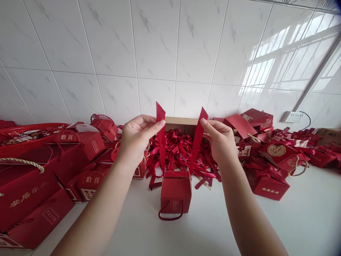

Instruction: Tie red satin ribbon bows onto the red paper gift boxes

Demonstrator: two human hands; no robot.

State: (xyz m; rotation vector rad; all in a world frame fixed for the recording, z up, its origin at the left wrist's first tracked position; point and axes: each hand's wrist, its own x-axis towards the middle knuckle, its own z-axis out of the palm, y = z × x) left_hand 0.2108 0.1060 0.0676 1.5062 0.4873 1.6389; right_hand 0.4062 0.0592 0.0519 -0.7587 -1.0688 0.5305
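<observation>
A small red gift box (176, 192) with a red cord handle stands on the white counter in front of me. A red ribbon runs up from its top in two strands. My left hand (138, 137) pinches the left ribbon end (161, 135) between thumb and fingers. My right hand (220, 140) pinches the right ribbon end (198, 137) the same way. Both ends are held up above the box and spread apart.
A heap of loose red ribbons (181, 151) lies behind the box in front of a cardboard carton (181, 123). Red gift boxes (80, 149) and rope-handled bags (23, 188) crowd the left; more red boxes (269, 156) lie at the right. A tiled wall (160, 53) backs the counter (306, 213).
</observation>
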